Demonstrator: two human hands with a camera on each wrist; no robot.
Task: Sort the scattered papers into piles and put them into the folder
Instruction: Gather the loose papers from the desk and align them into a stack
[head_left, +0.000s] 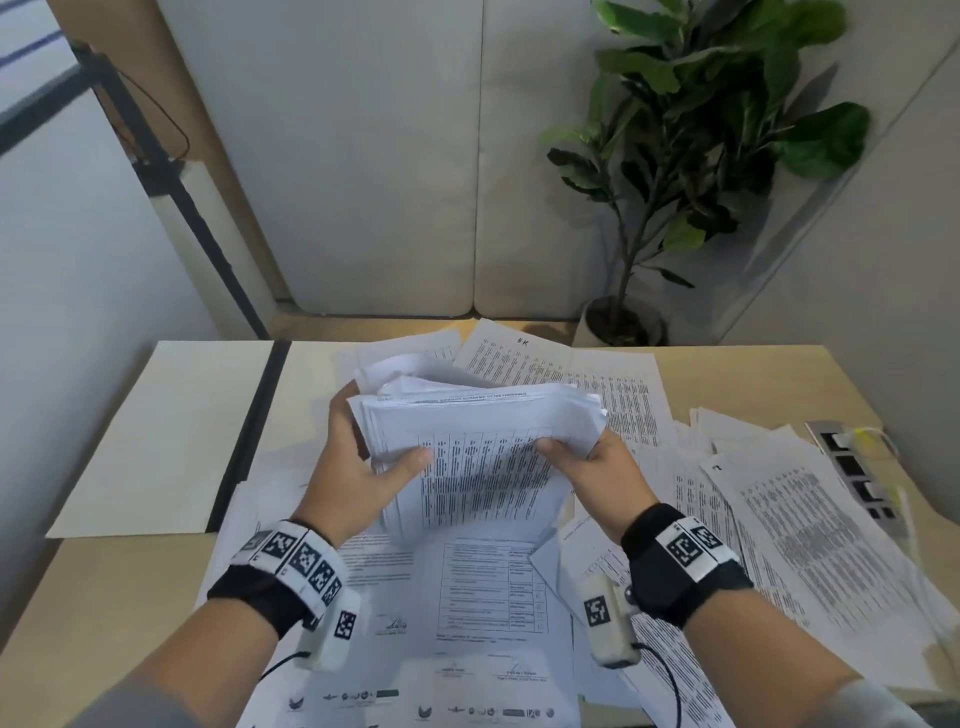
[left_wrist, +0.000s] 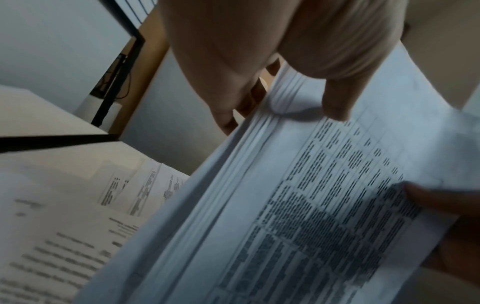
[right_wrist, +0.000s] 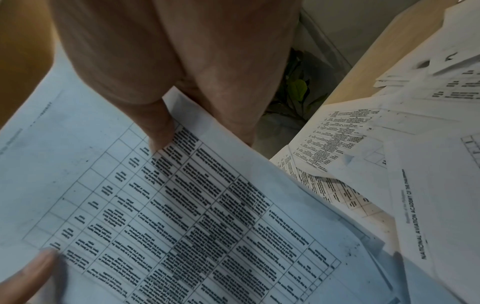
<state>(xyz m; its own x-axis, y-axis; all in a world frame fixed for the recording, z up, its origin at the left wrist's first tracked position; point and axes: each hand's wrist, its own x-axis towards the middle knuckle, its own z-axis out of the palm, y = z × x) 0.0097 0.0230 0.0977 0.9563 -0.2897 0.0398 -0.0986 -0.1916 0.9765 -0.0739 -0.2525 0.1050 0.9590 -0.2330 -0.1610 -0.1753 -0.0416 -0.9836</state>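
Both hands hold a thick stack of printed papers (head_left: 478, 447) above the table, tilted toward me, its top sheet a dense table of text. My left hand (head_left: 363, 467) grips the stack's left edge, thumb on top (left_wrist: 335, 107), fingers behind. My right hand (head_left: 587, 457) grips the right edge, thumb pressed on the top sheet (right_wrist: 158, 131). Loose printed sheets (head_left: 779, 519) lie scattered over the wooden table (head_left: 104, 587). An open cream folder (head_left: 166, 441) with a black spine lies flat at the far left of the table.
A potted plant (head_left: 691, 145) stands behind the table's far right corner. A grey power strip with a yellow cable (head_left: 857, 467) sits at the table's right edge. Padded wall panels rise behind, and a black metal frame (head_left: 171, 197) leans at the left.
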